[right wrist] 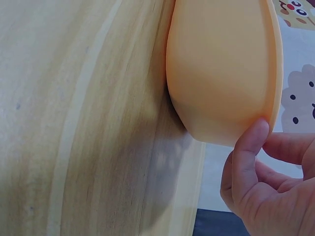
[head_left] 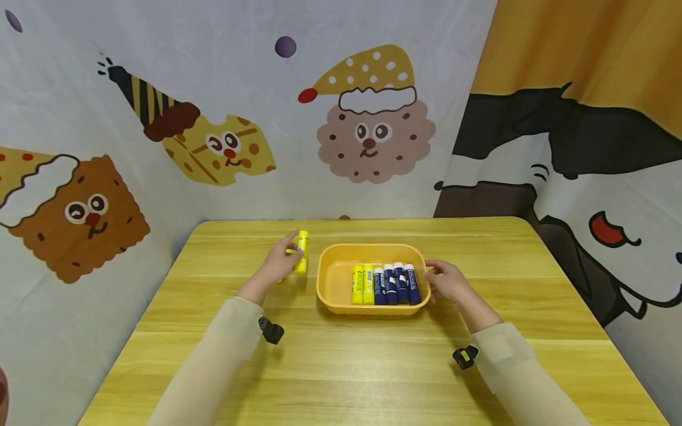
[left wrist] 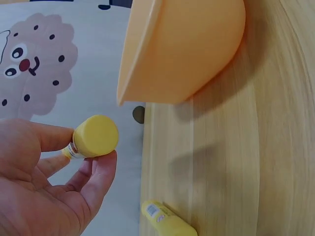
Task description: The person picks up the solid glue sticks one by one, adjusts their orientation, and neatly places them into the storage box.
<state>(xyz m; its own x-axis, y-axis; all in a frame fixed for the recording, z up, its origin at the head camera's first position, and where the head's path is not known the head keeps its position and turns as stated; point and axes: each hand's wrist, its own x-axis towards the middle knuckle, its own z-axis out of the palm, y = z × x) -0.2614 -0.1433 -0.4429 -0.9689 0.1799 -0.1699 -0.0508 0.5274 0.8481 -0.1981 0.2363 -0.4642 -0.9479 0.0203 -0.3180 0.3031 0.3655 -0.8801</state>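
My left hand (head_left: 279, 260) pinches a yellow glue stick (head_left: 302, 251) between thumb and fingers, left of the tray. Its round yellow cap (left wrist: 101, 135) faces the left wrist camera, and the stick is lifted above the table. A second yellow glue stick (left wrist: 169, 219) lies on the table below that hand, mostly hidden behind it in the head view. My right hand (head_left: 447, 279) grips the right rim of an orange-yellow plastic tray (head_left: 334, 284), fingers at the edge. Inside the tray, two yellow glue sticks (head_left: 363, 285) and several dark blue glue sticks (head_left: 396, 285) lie side by side.
The tray stands on a wooden table (head_left: 341, 367), toward its far side. Behind the table hangs a white cloth (head_left: 240, 71) printed with cartoon snacks. Each sleeve carries a small black device, one at the left wrist (head_left: 271, 330) and one at the right wrist (head_left: 465, 357).
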